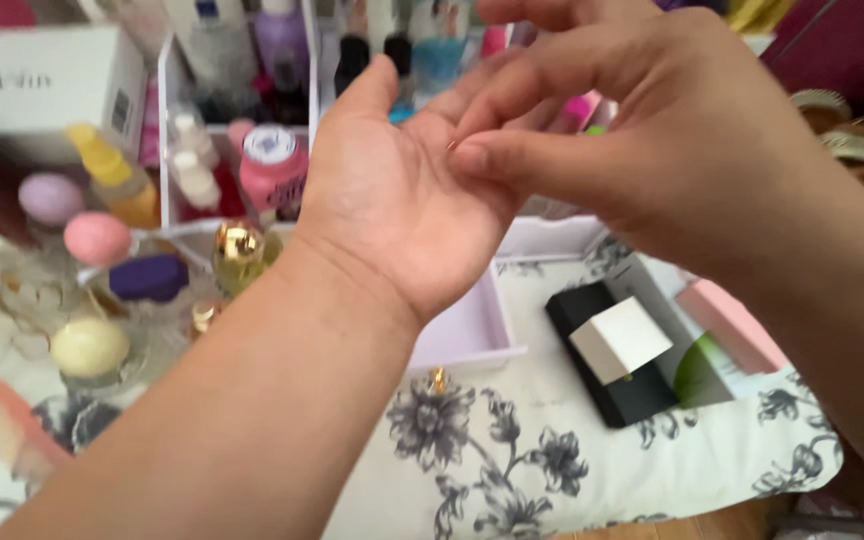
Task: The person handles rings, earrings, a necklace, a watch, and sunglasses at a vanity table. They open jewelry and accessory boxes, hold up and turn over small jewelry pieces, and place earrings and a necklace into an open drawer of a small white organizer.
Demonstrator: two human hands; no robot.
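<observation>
My left hand [392, 210] is raised palm-up in the middle of the view, fingers spread, holding nothing. My right hand [632, 130] reaches in from the right, and its thumb and forefinger tips press onto the left palm near the base of the fingers. Whether something tiny sits between those fingertips cannot be seen. Both hands hover above an open white drawer [472, 335] of a cosmetics organiser.
A white organiser [167, 120] at the back holds several bottles, among them a pink jar [272, 170] and a gold-capped bottle [240, 250]. Egg-shaped sponges [97, 238] lie at left. On the floral cloth [512, 460] sit a black box with a white cube [620, 338] and a pink box [732, 325].
</observation>
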